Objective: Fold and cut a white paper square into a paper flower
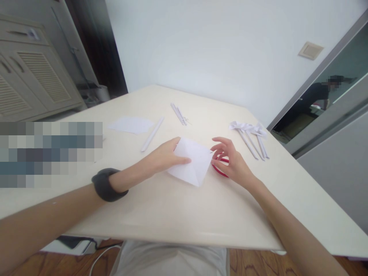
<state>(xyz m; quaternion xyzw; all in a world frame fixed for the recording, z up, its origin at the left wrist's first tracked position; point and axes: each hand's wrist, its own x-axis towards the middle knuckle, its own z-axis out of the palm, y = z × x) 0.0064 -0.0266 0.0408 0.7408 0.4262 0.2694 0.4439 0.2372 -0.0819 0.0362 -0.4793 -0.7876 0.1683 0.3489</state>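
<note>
While L hand (166, 157) pinches white paper (197, 161) mid-table (184, 214), thumb on top, I've R hand (234, 165) half-curled by the sheet's R corner, nr red loop (220, 173); can't tell if gripping.

Left arm (71, 201): stretched out, coming on a slant from the left of the paper (197, 161).
Left wrist (118, 181): almost straight.
Left hand (166, 155): holding the paper's left side, thumb on top, other fingers mostly hidden.
Right arm (290, 220): slanting in from the right of the paper.
Right hand (231, 163): by the paper's right corner, fingers bent, thumb lowest; can't tell if the tips touch it.
</note>
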